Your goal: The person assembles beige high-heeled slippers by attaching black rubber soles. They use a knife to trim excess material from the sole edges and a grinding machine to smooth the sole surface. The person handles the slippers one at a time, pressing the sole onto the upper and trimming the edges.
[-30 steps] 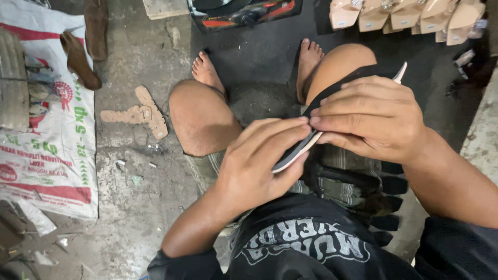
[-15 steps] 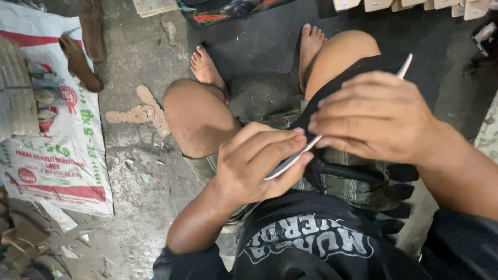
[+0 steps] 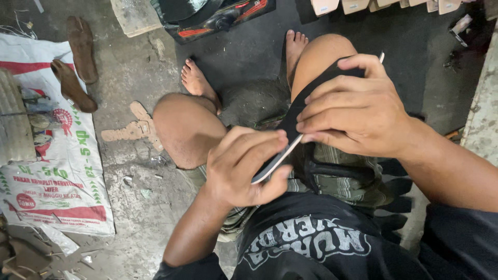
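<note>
Head view: the left hand [image 3: 244, 168] pinches the near end of a flat black sole piece [image 3: 290, 129] between thumb and fingers. The right hand [image 3: 353, 106] clamps its far part, fingers pressed together. The sole piece lies above the right knee [image 3: 324, 54]; a printed sack [image 3: 57, 176] lies well left of the knee.

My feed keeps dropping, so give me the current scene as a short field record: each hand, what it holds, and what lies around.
left hand: left hand pinches the near end of a flat sole piece
right hand: right hand presses the same piece at the middle, over the right knee
sole piece: dark face, pale edge, slanting up to the right
lap: black straps on striped cloth
floor left: printed sack, two brown soles
posture: seated, barefoot
</note>
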A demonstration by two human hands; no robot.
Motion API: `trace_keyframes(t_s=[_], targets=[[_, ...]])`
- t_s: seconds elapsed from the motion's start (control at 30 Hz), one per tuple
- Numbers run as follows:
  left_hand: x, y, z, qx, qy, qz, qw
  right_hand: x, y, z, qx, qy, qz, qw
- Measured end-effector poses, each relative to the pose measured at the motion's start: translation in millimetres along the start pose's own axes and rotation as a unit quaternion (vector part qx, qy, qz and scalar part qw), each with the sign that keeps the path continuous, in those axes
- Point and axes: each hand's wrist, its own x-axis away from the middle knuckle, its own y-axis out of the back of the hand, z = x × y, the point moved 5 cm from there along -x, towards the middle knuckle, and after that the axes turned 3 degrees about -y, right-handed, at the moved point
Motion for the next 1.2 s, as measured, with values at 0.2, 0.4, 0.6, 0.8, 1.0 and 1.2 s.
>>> trace_keyframes(t_s=[0.2, 0.4, 0.6, 0.8, 1.0, 1.2], targets=[[38.5, 5.4, 43.2, 0.054, 0.241, -0.086, 0.965, 18.7, 7.8, 28.2, 0.046, -0.033, -0.165, 0.985], [80.9, -53.0, 55.3, 0.454, 0.413, -0.128, 0.779, 64.3, -68.1, 0.7, -0.397, -0.380, -0.105, 0.829], [83.7, -93.5, 37.1, 0.553, 0.377, -0.101, 0.736, 86.7, -78.0, -6.7, -0.476, -0.427, -0.235, 0.732], [85.3, -96.4, 34.2, 0.563, 0.372, -0.099, 0.731, 83.5, -67.4, 0.8, -0.372, -0.442, -0.226, 0.784], [88.1, -93.3, 31.3, 0.529, 0.394, -0.071, 0.748, 79.1, -74.9, -2.6, -0.433, -0.437, -0.226, 0.755], [86.6, -86.5, 28.8, 0.441, 0.400, -0.041, 0.802, 79.5, -78.1, 1.1, -0.430, -0.439, -0.224, 0.756]])
